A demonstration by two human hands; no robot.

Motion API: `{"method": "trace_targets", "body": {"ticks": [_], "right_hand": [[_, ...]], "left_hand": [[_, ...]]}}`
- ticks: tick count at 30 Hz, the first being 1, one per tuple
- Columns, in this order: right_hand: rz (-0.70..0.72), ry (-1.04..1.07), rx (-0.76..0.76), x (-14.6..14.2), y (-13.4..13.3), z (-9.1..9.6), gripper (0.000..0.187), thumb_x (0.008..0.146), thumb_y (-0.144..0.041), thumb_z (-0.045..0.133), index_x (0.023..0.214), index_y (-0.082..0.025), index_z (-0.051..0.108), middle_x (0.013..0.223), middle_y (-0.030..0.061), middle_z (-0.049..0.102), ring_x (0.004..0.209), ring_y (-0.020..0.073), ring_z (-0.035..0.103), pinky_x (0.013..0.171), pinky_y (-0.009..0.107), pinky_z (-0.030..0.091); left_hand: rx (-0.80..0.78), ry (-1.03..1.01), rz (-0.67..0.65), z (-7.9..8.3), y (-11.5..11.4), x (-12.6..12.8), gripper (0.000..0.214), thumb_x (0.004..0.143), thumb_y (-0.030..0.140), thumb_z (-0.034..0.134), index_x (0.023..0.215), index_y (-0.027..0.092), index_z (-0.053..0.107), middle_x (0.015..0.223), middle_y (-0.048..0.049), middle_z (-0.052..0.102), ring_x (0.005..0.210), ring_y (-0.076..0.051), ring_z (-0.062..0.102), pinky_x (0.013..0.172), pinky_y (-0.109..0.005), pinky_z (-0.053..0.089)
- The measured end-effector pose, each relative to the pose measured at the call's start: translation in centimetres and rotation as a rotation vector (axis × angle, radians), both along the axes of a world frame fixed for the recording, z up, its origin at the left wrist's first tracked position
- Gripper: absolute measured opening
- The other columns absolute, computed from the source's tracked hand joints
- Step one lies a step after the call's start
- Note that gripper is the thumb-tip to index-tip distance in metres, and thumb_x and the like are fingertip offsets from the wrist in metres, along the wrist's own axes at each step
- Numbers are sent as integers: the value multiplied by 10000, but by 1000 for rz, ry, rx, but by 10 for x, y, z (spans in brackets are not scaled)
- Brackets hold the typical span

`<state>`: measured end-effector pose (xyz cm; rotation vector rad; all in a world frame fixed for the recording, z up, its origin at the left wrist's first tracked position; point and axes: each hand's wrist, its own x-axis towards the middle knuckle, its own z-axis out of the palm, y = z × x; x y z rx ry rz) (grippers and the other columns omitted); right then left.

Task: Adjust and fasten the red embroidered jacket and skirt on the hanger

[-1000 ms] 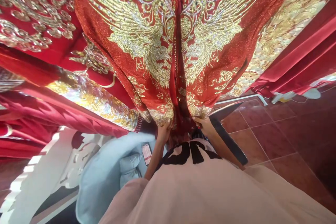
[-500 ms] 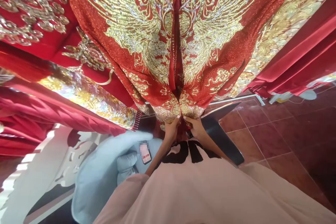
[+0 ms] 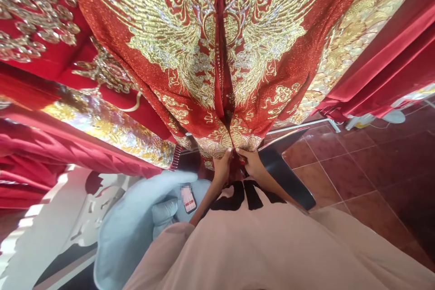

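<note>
The red, glittery cloth garment with gold embroidery hangs in front of the person, its front facing them. Its long axis runs top to bottom of the view, hem pointing toward the person's body. At that hem, the left hand and right hand are nearly closed, each pinching one front corner, thumb on top, fingers mostly hidden; seemingly this keeps the edges level and together, since the opening gapes above. Left of the hem, a black-edged rectangular phone lies on a pale blue padded seat.
</note>
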<state>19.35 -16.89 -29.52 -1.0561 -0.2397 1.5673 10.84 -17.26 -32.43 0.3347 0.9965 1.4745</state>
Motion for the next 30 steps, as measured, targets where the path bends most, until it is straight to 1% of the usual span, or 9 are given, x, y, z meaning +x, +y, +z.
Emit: {"method": "trace_targets", "body": {"ticks": [3, 7, 9, 12, 16, 18, 20, 23, 30], "right_hand": [[-8, 40, -26, -2, 2, 3, 289, 439, -132, 770, 560, -174, 511, 505, -72, 549, 514, 81, 519, 543, 208, 454], [20, 58, -40, -6, 6, 7, 263, 494, -91, 734, 524, -174, 486, 453, -91, 487, 443, 49, 428, 477, 183, 384], [21, 59, -52, -9, 8, 8, 239, 529, -77, 727, 558, -173, 510, 464, -93, 493, 436, 48, 418, 474, 184, 371], [-17, 66, -73, -12, 10, 4, 202, 595, -88, 726, 663, -174, 556, 544, -80, 560, 490, 67, 480, 514, 191, 399], [-21, 100, -298, -9, 7, -8, 125, 721, -126, 668, 737, -179, 556, 610, -62, 609, 541, 78, 547, 541, 192, 429], [52, 125, -427, -8, 3, -13, 111, 789, -178, 619, 713, -171, 539, 563, -44, 585, 506, 93, 544, 523, 217, 438], [139, 145, -479, -9, 0, -15, 160, 826, -203, 580, 681, -158, 530, 525, -22, 560, 467, 105, 525, 497, 242, 440], [165, 140, -444, -15, -1, -12, 140, 813, -159, 585, 678, -144, 547, 518, -31, 541, 429, 64, 469, 463, 195, 406], [13, -91, -308, -26, 8, -6, 79, 703, -166, 648, 678, -148, 575, 522, -65, 527, 408, 23, 400, 418, 161, 336]], "left_hand": [[-3, 53, -13, -7, -2, 1, 442, 605, 305, 805, 980, 126, 657, 852, -52, 703, 754, -150, 662, 743, -278, 526], [34, 73, 30, -15, -4, 5, 431, 618, 330, 798, 975, 134, 656, 895, -54, 702, 817, -164, 665, 797, -299, 520], [37, 68, 49, -18, -4, 7, 442, 619, 332, 799, 988, 139, 650, 921, -58, 701, 849, -168, 665, 837, -309, 512], [23, 57, 60, -21, 0, 5, 473, 619, 320, 800, 1027, 152, 631, 961, -71, 698, 871, -182, 667, 863, -336, 511], [34, 153, 70, -24, 7, -2, 440, 648, 322, 775, 1028, 164, 619, 971, -76, 692, 921, -196, 658, 889, -348, 501], [43, 261, 71, -25, 9, -7, 392, 667, 327, 759, 994, 155, 628, 965, -80, 691, 944, -196, 649, 910, -338, 486], [40, 332, 62, -25, 11, -10, 360, 666, 331, 758, 947, 140, 640, 929, -86, 692, 920, -198, 649, 900, -333, 484], [34, 362, 38, -26, 14, -12, 345, 643, 344, 771, 885, 130, 650, 840, -75, 685, 860, -196, 651, 861, -330, 491], [14, 420, 3, -35, 17, -6, 283, 659, 363, 746, 779, 141, 618, 774, -50, 659, 772, -166, 634, 769, -296, 496]]}}
